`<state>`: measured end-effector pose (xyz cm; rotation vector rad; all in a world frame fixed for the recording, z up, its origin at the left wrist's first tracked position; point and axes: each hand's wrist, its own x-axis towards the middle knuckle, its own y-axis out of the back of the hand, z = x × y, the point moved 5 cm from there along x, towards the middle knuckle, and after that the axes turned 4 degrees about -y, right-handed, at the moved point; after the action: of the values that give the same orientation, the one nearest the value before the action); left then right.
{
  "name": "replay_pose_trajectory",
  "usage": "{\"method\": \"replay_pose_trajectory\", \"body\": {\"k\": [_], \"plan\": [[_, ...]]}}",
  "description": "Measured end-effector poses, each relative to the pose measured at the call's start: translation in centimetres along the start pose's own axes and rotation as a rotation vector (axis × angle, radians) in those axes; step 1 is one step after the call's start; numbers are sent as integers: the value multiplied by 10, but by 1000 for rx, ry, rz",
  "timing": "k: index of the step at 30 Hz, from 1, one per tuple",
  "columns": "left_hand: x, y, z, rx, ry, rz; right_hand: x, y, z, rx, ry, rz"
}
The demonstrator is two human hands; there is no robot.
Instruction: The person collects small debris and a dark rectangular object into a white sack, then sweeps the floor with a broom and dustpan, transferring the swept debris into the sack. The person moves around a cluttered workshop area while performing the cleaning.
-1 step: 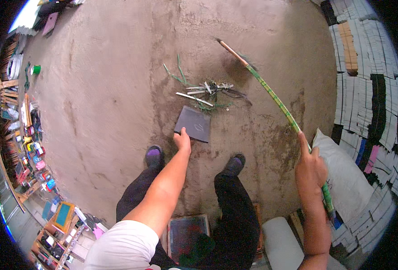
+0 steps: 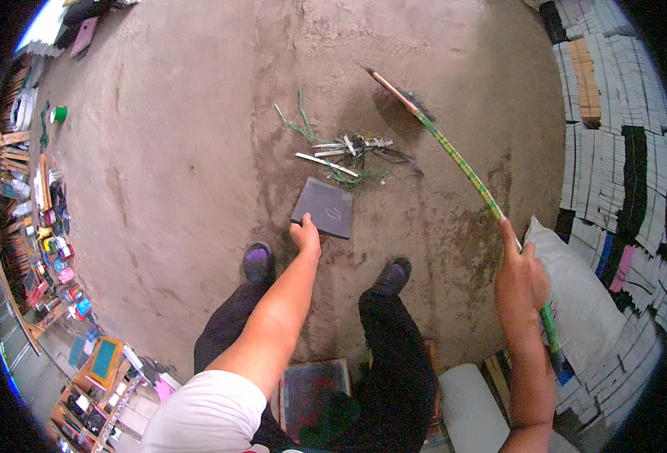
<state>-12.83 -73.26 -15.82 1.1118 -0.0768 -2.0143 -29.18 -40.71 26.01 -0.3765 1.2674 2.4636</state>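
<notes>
two grips, both occupied. left hand (image 2: 308,235) pinches the near edge of a dark flat board (image 2: 324,204), thumb on top, fingers underneath mostly hidden; probably held there so the far edge faces the debris pile (image 2: 356,146). can't tell if the board touches the floor (image 2: 182,226) or sits just above it. right hand (image 2: 524,281) wrapped firmly around a green patterned pole (image 2: 458,155), index finger laid along it; gripped toward the lower end, presumably for reach, as the far end angles out past the pile. dark bristles (image 2: 422,104) out there, blurred, apart from the debris. white sack (image 2: 567,275) just beside right hand. shoes (image 2: 258,264) set wide, likely for room around the board.
</notes>
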Motion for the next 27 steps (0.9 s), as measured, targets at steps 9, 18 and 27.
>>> {"method": "replay_pose_trajectory", "body": {"k": [9, 18, 27], "plan": [[9, 11, -29, -68, 243, -102, 28, -19, -19, -46, -32, 20], [47, 24, -59, 307, -61, -28, 34, -43, -35, -74, 7, -31], [15, -23, -21, 89, 29, -137, 46, -73, -61, -114, 52, 86]]}}
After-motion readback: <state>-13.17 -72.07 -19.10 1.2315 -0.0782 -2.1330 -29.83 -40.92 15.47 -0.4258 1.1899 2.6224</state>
